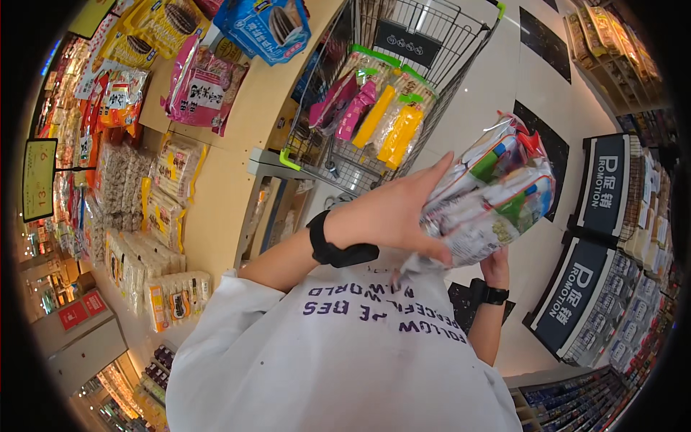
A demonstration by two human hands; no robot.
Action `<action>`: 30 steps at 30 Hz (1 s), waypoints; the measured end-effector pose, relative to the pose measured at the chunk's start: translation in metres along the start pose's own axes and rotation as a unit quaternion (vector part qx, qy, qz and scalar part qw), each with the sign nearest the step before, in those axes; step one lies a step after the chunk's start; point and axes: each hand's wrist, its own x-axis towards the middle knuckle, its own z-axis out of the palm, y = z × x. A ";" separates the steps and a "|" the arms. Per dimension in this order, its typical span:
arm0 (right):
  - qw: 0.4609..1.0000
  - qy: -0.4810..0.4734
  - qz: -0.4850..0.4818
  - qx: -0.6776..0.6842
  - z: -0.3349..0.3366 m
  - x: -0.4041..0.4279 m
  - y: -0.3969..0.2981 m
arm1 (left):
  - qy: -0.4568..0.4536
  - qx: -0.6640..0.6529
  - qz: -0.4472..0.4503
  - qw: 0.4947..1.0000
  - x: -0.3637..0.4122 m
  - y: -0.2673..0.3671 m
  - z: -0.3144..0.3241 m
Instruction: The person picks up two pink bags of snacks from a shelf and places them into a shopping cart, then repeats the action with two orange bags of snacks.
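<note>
My left hand (pixel 397 210), with a black band at its wrist, holds a bundle of clear plastic snack packaging (pixel 486 200) with red, green and blue print. Whether this is one pack or two side by side, I cannot tell. At the bundle's near right end is my right hand (pixel 495 264), wearing a black watch; its fingers are mostly hidden behind the plastic. Ahead of my hands stands a wire shopping cart (pixel 459 75) with green corner pieces. Inside it lie several bagged snacks, some with yellow bands (pixel 397 135) and some with magenta bands (pixel 356 110).
A wooden display counter (pixel 232 156) at my left bears puffed-rice packs (pixel 178 297), a pink bag (pixel 202 86) and a blue sunseed bag (pixel 264 27). A price sign (pixel 40 181) stands at the far left. To the right are promotion bins (pixel 572 302) and a stocked shelf (pixel 615 54).
</note>
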 end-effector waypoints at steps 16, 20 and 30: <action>0.895 -0.155 -0.185 -0.374 0.122 0.185 0.042 | 0.232 0.183 -0.100 0.950 -0.029 -0.179 -0.093; 0.847 -0.121 -0.133 -0.500 0.132 0.188 0.096 | 0.233 0.134 -0.159 0.950 -0.060 -0.242 -0.118; 0.808 -0.045 0.000 -0.588 0.138 0.176 0.146 | 0.028 0.235 -0.194 0.952 -0.081 -0.340 -0.136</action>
